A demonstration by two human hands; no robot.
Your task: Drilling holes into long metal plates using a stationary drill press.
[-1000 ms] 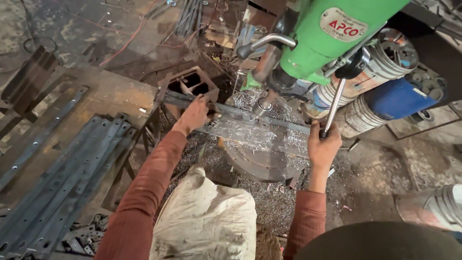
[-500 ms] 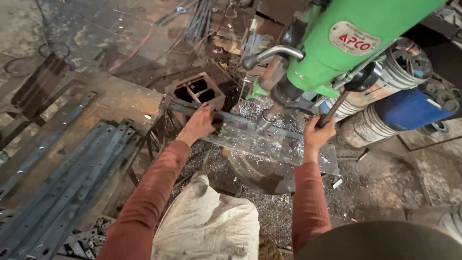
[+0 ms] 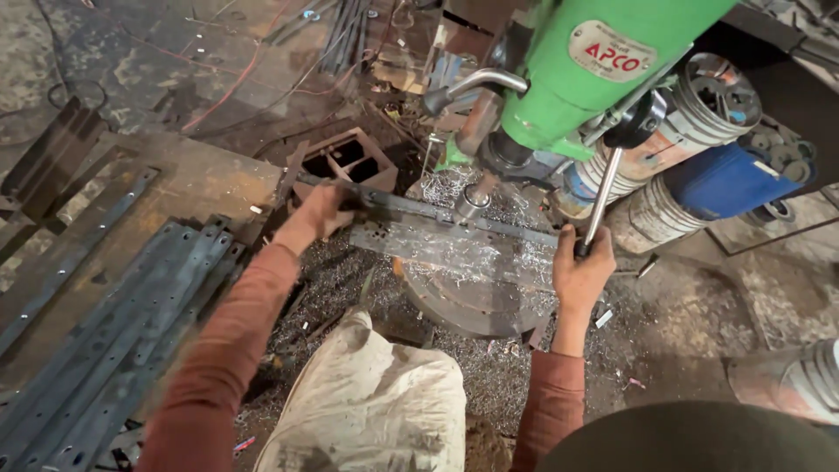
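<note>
Head view, looking down at a green drill press (image 3: 603, 70) in the upper right of the frame. At centre, a long flat steel bar (image 3: 454, 229) lies across the round table, buried in curly silver shavings (image 3: 472, 253). The left hand (image 3: 319, 212) clamps down on the bar's left end. The right hand (image 3: 581, 275) is clenched round the shiny feed lever (image 3: 601, 197). Dull punched steel strips (image 3: 114, 332) are stacked at lower left.

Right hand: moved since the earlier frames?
Yes. The right hand has shifted off the flat bar's end onto the feed lever, judged against the round table.
</note>
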